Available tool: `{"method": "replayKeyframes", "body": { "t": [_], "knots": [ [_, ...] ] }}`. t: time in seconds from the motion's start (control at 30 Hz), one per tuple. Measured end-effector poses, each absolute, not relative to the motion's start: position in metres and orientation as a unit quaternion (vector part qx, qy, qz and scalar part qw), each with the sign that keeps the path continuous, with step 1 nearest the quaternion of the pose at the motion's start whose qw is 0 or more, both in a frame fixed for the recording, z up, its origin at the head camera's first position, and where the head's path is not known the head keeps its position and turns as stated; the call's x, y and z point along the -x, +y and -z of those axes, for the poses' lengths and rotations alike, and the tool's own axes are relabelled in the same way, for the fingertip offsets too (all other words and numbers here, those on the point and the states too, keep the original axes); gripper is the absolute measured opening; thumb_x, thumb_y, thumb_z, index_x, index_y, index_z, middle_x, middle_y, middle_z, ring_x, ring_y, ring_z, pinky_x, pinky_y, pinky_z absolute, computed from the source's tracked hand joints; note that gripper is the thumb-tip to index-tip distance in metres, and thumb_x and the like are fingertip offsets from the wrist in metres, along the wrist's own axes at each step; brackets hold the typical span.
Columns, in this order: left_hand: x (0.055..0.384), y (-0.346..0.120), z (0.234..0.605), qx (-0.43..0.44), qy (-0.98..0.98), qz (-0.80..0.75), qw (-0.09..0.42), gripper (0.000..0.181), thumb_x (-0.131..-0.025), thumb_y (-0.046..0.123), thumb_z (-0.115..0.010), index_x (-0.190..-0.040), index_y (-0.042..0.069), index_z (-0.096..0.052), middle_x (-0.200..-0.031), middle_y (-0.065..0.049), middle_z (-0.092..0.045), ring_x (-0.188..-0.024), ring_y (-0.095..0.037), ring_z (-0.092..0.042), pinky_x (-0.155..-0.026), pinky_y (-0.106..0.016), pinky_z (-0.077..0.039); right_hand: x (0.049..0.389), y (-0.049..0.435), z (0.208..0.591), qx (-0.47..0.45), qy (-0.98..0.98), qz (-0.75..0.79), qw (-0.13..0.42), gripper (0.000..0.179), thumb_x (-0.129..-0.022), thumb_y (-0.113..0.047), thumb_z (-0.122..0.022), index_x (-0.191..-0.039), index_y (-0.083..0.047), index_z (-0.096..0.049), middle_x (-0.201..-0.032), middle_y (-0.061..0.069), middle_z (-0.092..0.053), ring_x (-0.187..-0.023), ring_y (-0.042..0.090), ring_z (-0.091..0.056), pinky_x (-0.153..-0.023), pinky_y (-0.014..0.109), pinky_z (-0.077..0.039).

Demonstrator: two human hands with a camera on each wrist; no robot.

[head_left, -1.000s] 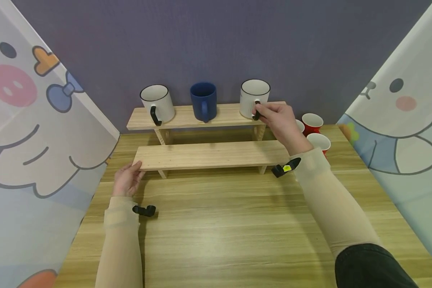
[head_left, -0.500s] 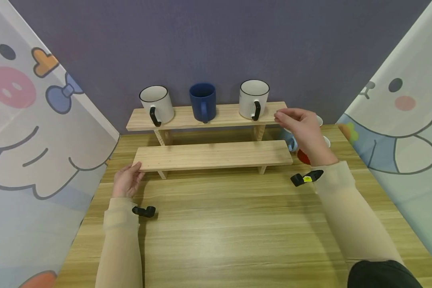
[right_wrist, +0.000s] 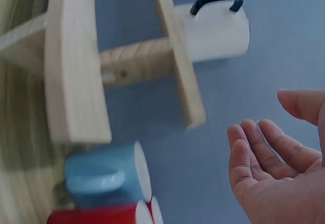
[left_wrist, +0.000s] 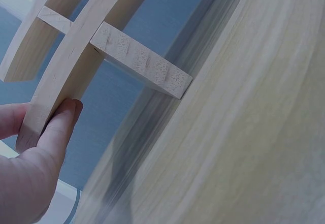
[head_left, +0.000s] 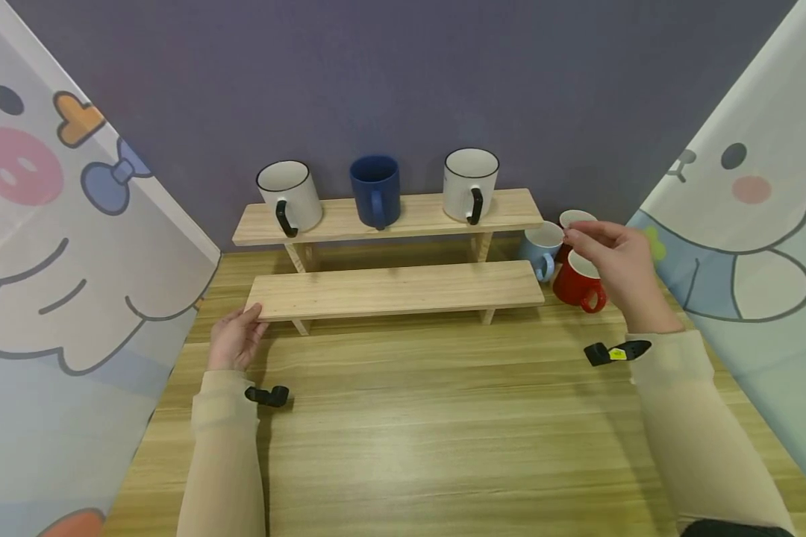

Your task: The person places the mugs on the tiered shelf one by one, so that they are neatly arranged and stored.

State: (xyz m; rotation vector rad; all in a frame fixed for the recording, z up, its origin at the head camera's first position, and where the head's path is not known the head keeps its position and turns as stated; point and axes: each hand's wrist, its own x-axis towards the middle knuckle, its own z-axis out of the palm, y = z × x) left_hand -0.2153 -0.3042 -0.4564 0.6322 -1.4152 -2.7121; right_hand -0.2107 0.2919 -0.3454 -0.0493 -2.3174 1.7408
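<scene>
My left hand (head_left: 233, 339) pinches the left end of the lower board of a two-tier wooden shelf (head_left: 396, 289); the left wrist view shows thumb and fingers on either face of the board (left_wrist: 63, 76). With nothing in it, my right hand (head_left: 618, 265) hovers at the right, above a red mug (head_left: 571, 283) and near a light blue mug (head_left: 534, 250). In the right wrist view its fingers (right_wrist: 277, 153) are loosely bent, apart from the thumb. On the upper board stand a white mug with a black handle (head_left: 302, 205), a dark blue mug (head_left: 384, 195) and another black-handled white mug (head_left: 458, 195).
A second red mug (head_left: 574, 218) stands behind the front red one, partly hidden by my right hand. The mugs at the right stand on the wooden table (head_left: 410, 418), close to the shelf's end. A dark back wall (head_left: 389, 82) and patterned side panels (head_left: 745, 246) enclose the table.
My right hand has let go of the right white mug's handle and moved right and toward me, over the mugs on the table. The left hand keeps its grip on the shelf.
</scene>
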Motion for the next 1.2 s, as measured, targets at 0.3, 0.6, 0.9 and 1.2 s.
{"method": "replayKeyframes", "body": {
  "t": [0.3,0.6,0.9,1.2],
  "knots": [
    [0.215,-0.302,0.454,-0.203,-0.450,0.870,0.010,0.067,-0.102,0.000,-0.060,-0.156,-0.009,-0.020,-0.103,-0.011,-0.066,-0.090,-0.016,-0.070,-0.095,-0.022,-0.052,0.198,0.332,0.370,0.025,-0.837,-0.529,0.135,0.046,-0.100,-0.031,-0.070,-0.130,0.004,-0.065,-0.126,-0.003,-0.059,-0.114,0.010,-0.052,-0.082,0.012,-0.047],
    [0.216,-0.303,0.455,-0.204,-0.448,0.870,0.015,0.067,-0.102,0.000,-0.061,-0.156,-0.008,-0.022,-0.104,-0.012,-0.065,-0.091,-0.017,-0.070,-0.094,-0.023,-0.053,0.183,0.367,0.394,0.082,-0.857,-0.501,0.088,0.058,-0.099,-0.043,-0.067,-0.135,0.002,-0.061,-0.103,-0.019,-0.067,-0.102,0.008,-0.055,-0.077,0.012,-0.044],
    [0.216,-0.305,0.456,-0.202,-0.448,0.871,0.016,0.068,-0.101,0.000,-0.062,-0.155,-0.009,-0.022,-0.102,-0.012,-0.066,-0.091,-0.017,-0.071,-0.094,-0.023,-0.053,0.178,0.393,0.424,0.103,-0.873,-0.474,0.053,0.065,-0.099,-0.051,-0.064,-0.138,0.001,-0.058,-0.103,-0.023,-0.065,-0.100,0.004,-0.054,-0.084,0.022,-0.046],
    [0.215,-0.304,0.456,-0.211,-0.448,0.869,0.015,0.068,-0.101,0.000,-0.062,-0.156,-0.009,-0.022,-0.101,-0.012,-0.067,-0.091,-0.017,-0.071,-0.093,-0.023,-0.053,0.185,0.397,0.444,0.060,-0.896,-0.439,-0.020,0.066,-0.102,-0.051,-0.059,-0.139,0.003,-0.059,-0.120,0.000,-0.068,-0.101,0.006,-0.059,-0.087,0.030,-0.051]
  ]
}}
